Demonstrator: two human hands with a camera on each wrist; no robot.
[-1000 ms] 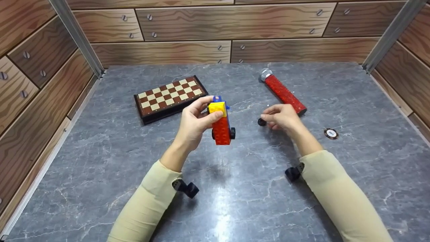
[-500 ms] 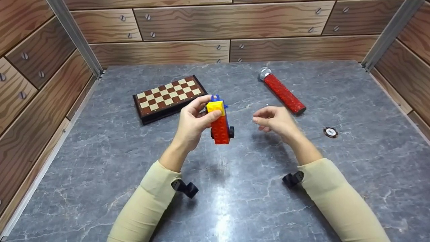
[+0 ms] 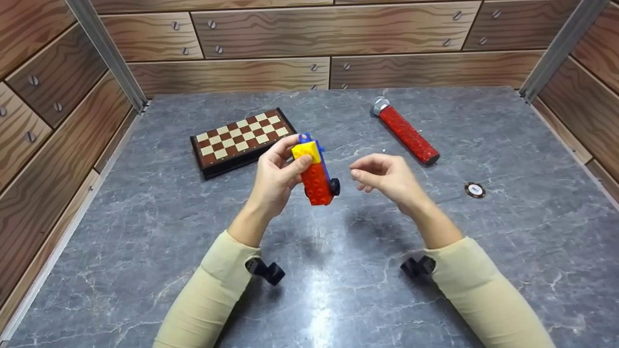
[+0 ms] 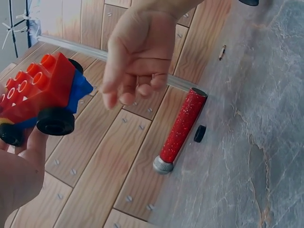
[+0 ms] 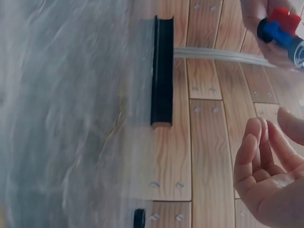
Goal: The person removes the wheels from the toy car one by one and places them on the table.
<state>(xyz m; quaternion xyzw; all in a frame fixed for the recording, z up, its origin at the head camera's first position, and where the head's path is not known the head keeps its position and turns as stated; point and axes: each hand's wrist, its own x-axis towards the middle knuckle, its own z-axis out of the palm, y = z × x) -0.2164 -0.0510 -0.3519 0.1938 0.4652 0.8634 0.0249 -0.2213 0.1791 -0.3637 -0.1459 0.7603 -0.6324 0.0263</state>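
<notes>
A: Left hand (image 3: 276,176)?
B: Gripping the brick car (image 3: 315,171) above table (image 3: 145,217) centre, yellow end up.
A: Right hand (image 3: 387,176)?
B: At the car's 3 o'clock, fingers loosely curled, holding nothing. Chessboard (image 3: 240,140) at 10 o'clock, red tube (image 3: 407,133) at 2 o'clock, loose wheel (image 4: 200,133) beside the tube

red-yellow-blue brick car (image 3: 315,174), checkered board (image 3: 242,139)
</notes>
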